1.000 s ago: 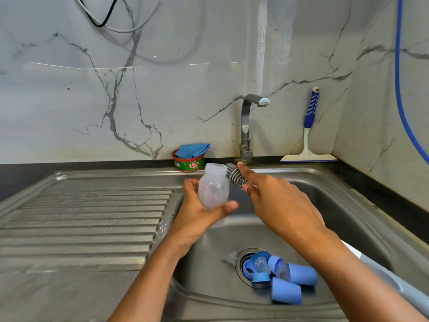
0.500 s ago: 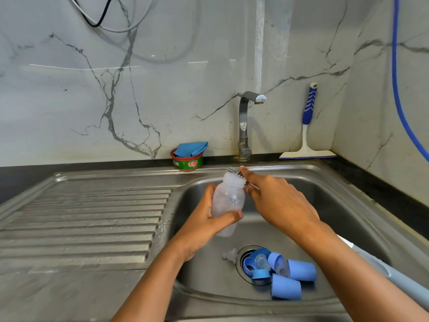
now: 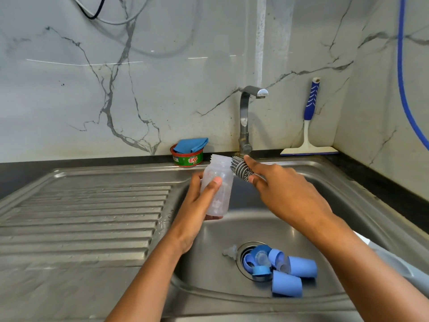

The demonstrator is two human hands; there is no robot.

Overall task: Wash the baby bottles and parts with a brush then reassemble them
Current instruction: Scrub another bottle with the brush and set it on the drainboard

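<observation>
Steel sink (image 3: pixel 232 231) under everything. Right hand (image 3: pixel 285 189) grips the grey brush (image 3: pixel 240 168), index finger along it. Left hand (image 3: pixel 197 205) wraps the clear bottle (image 3: pixel 219 182), upright over the basin, brush head just beside its mouth. Blue caps (image 3: pixel 287 276) piled at the drain.

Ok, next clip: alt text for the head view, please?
A person's left hand holds a clear baby bottle roughly upright over a steel sink, while the right hand holds a grey ribbed brush, its head just beside the bottle's open neck. Blue caps and a clear teat lie around the drain.
</observation>
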